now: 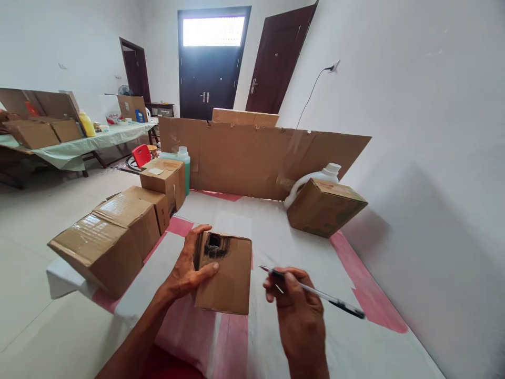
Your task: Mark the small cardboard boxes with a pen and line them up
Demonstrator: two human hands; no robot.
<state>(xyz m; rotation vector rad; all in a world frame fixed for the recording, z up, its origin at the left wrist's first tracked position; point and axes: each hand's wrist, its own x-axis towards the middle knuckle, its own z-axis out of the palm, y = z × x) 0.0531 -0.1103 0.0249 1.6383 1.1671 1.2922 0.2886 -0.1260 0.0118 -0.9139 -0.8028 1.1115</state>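
Plainly, the largest thing near the person is the table (355,347), spread with a white and pink cloth and running along the wall on the right. A long cardboard panel (244,158) stands across its far end. Down the table's left edge runs a row of cardboard boxes (106,231), with a green bottle (187,171) behind the farthest of them. Near the panel's right end, a tilted box (329,208) stands just in front of a white jug (319,176).

Smaller than these is the held box (229,284), over the near middle of the table, between the row and the right hand. Its broad face is turned up toward the person, and its long axis runs from near to far, the far end leaning only slightly right. Whether it touches the cloth I cannot tell.

The left hand (193,260) grasps this box at its left side, thumb laid across the broad face and fingers round the far left edge. The right hand (298,302), to the right of the box, pinches a pen (321,295) between thumb and fingers. The pen's long axis slants across the table: its tip points left toward the box, just apart from its right edge, and its black end points right and nearer the person. Smallest is a black patch (215,246) in the box's far left corner.
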